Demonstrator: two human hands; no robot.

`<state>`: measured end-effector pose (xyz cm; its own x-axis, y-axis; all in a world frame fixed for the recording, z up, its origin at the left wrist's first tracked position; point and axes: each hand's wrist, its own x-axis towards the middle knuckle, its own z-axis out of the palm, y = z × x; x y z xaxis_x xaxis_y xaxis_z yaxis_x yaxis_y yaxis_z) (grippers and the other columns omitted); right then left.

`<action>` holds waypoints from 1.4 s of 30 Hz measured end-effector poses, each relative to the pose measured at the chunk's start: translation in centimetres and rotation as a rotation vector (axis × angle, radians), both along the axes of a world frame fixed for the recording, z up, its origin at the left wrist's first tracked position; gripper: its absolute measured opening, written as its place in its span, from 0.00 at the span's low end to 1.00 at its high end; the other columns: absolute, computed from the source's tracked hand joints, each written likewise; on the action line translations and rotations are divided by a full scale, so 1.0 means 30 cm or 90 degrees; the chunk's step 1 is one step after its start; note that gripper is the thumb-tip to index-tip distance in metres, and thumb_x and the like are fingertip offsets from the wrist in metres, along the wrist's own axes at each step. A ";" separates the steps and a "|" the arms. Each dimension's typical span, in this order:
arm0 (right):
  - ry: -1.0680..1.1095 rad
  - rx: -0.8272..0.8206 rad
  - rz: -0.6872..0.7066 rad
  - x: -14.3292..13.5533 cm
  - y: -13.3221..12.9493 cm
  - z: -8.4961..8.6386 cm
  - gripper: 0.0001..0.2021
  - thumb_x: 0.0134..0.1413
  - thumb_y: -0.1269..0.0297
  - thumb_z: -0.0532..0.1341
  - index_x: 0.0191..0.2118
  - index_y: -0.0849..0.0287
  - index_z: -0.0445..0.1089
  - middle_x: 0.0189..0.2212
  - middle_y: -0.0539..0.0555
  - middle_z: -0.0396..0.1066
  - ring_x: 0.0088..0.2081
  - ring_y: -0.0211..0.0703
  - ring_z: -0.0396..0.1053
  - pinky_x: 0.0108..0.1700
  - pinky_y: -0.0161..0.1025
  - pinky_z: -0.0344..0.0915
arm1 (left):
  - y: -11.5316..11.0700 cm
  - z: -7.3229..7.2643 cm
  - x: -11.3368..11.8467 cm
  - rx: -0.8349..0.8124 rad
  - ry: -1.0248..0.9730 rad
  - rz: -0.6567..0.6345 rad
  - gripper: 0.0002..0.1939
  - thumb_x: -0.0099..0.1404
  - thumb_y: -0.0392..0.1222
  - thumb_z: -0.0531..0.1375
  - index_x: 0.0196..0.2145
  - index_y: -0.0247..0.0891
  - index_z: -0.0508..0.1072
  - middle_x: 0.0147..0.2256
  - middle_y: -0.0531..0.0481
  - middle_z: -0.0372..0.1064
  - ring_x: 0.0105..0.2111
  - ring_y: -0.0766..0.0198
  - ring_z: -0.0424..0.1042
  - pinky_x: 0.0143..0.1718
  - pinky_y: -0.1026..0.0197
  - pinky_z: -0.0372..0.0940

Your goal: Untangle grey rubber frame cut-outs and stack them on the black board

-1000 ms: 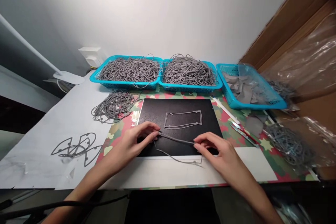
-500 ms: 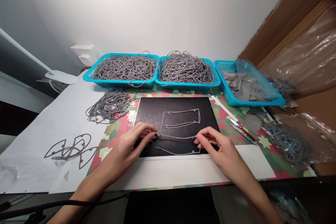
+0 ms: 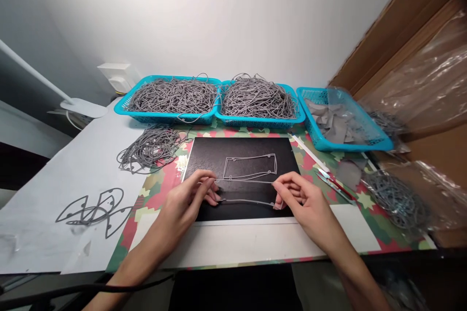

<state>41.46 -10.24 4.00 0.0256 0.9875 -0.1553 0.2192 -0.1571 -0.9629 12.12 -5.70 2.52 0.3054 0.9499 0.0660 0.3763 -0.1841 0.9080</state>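
Gray gasket-like loop (image 3: 248,200), thin and long, hangs between the two hands over the lower middle of the black mat (image 3: 207,155), near the centre of the frame. The step in hand looks like holding the piece spread by its two ends so that its long sides lie apart. The left hand (image 3: 182,204) pinches one end between thumb and forefinger; the right hand (image 3: 306,199) has the other end in a like pinch, so each grip is closed on the loop. Setting it down square would call for both ends lowered evenly, with light tension and no twist; the upper strand runs close to the matching loop (image 3: 251,157) lying on the mat. The forearms reach in from the lower left and lower right of the frame, the hands roughly level, palms turned inward, with the other fingers loosely curled under.
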 end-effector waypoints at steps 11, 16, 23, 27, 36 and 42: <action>-0.047 0.012 0.058 0.078 0.191 0.003 0.23 0.69 0.39 0.66 0.42 0.56 0.71 0.29 0.46 0.72 0.25 0.39 0.77 0.28 0.35 0.72 | 0.199 0.075 0.103 -0.063 -0.002 -0.068 0.17 0.78 0.57 0.61 0.43 0.40 0.75 0.28 0.53 0.76 0.25 0.62 0.80 0.29 0.62 0.76; -0.039 0.020 0.085 0.093 0.208 -0.003 0.21 0.69 0.41 0.67 0.42 0.56 0.72 0.29 0.46 0.71 0.24 0.35 0.72 0.30 0.35 0.70 | 0.202 0.075 0.100 -0.092 -0.035 -0.073 0.19 0.76 0.59 0.64 0.42 0.39 0.74 0.29 0.53 0.76 0.25 0.61 0.81 0.29 0.61 0.78; -0.044 -0.069 0.164 0.134 0.170 0.032 0.20 0.66 0.42 0.71 0.43 0.55 0.73 0.29 0.46 0.71 0.29 0.37 0.72 0.32 0.34 0.69 | 0.207 0.080 0.053 -0.227 -0.074 -0.129 0.21 0.73 0.62 0.67 0.43 0.40 0.72 0.28 0.55 0.77 0.23 0.60 0.82 0.26 0.62 0.79; -0.114 -0.098 0.178 0.158 0.153 0.048 0.21 0.64 0.42 0.73 0.39 0.55 0.74 0.25 0.45 0.67 0.27 0.36 0.66 0.28 0.33 0.62 | 0.196 0.085 0.010 -0.311 -0.016 -0.215 0.19 0.75 0.61 0.66 0.43 0.42 0.72 0.30 0.54 0.78 0.27 0.56 0.86 0.29 0.60 0.81; -0.226 -0.018 0.192 0.103 0.146 0.028 0.16 0.68 0.46 0.70 0.42 0.53 0.75 0.28 0.45 0.68 0.30 0.38 0.64 0.31 0.35 0.58 | 0.191 0.136 -0.039 -0.215 0.146 -0.314 0.12 0.77 0.53 0.63 0.39 0.44 0.75 0.28 0.52 0.81 0.28 0.59 0.83 0.27 0.65 0.73; -0.225 0.028 0.157 0.088 0.151 0.006 0.13 0.71 0.49 0.69 0.45 0.51 0.71 0.27 0.43 0.65 0.28 0.38 0.62 0.32 0.36 0.58 | 0.199 0.135 -0.045 -0.171 0.177 -0.315 0.13 0.78 0.53 0.62 0.40 0.44 0.77 0.32 0.52 0.79 0.29 0.61 0.79 0.28 0.66 0.70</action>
<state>44.10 -5.71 4.18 -0.1683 0.9762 -0.1368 0.5627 -0.0188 -0.8264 10.75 0.26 6.58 0.6849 0.6641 -0.3000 0.5335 -0.1765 0.8272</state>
